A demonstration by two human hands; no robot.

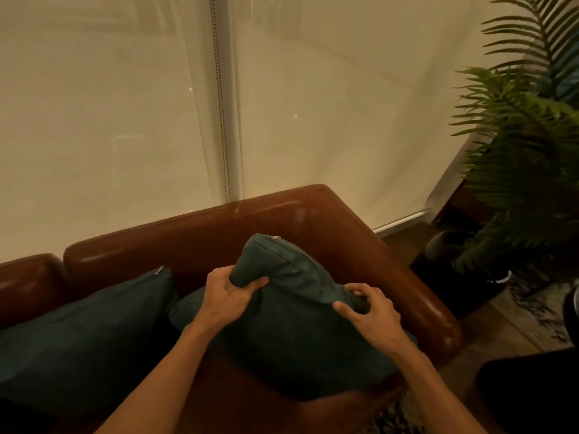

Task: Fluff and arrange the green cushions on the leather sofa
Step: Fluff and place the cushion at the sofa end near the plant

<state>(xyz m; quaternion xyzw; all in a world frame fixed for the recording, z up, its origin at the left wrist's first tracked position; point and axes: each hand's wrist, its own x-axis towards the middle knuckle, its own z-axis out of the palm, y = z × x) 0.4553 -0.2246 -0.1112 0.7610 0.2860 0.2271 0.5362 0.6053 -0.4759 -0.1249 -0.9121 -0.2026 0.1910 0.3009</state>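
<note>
A dark green cushion (pixel 294 336) stands on the seat of the brown leather sofa (pixel 200 233), near its right armrest, with its zipper edge on top. My left hand (pixel 230 292) squeezes the cushion's upper left part. My right hand (pixel 369 311) pinches the fabric at its upper right edge. A second green cushion (pixel 87 327) leans against the sofa back to the left, apart from both hands. Part of another green cushion (pixel 186 306) shows between the two, mostly hidden.
Cream roller blinds with a bead chain (pixel 221 98) hang right behind the sofa. A potted fern (pixel 517 145) in a dark pot (pixel 454 264) stands on the floor to the right of the armrest. A dark object (pixel 529 393) sits at the lower right.
</note>
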